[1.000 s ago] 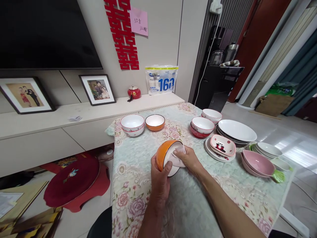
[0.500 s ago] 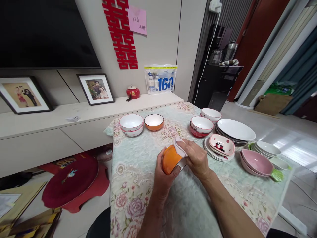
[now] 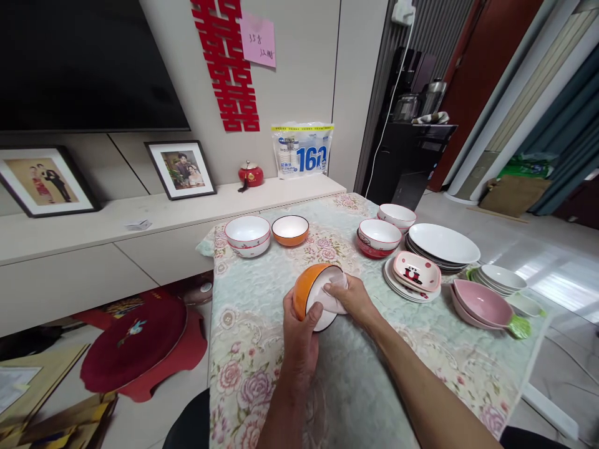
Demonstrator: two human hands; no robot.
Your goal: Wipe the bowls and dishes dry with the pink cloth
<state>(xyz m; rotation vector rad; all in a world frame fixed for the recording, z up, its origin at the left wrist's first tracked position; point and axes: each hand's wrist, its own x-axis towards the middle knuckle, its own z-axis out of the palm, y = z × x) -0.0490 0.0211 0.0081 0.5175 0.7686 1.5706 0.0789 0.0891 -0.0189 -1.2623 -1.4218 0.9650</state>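
Observation:
My left hand (image 3: 302,327) grips an orange bowl (image 3: 306,288) by its side, with the thumb over the dark rim. The bowl is tilted, its white inside turned toward the right. A white cloth (image 3: 336,300) is pinched in my right hand (image 3: 353,299), pressed against the bowl's inner wall and rim. Beyond them on the table, a second orange bowl (image 3: 291,240) stands upright beside two stacked white bowls with red rims (image 3: 248,232).
The flowered tablecloth (image 3: 253,299) lies under everything. At the right stand stacked red-rimmed bowls (image 3: 379,236), white plates (image 3: 443,243), a pink-dotted square dish (image 3: 417,272), pink leaf-shaped bowls (image 3: 482,304) and green-edged dishes (image 3: 503,279). A red stool (image 3: 140,337) is left of the table.
The bowl has turned so its inside shows more, and it has shifted slightly left. My right hand has moved with the cloth from the bowl's outside to its inside.

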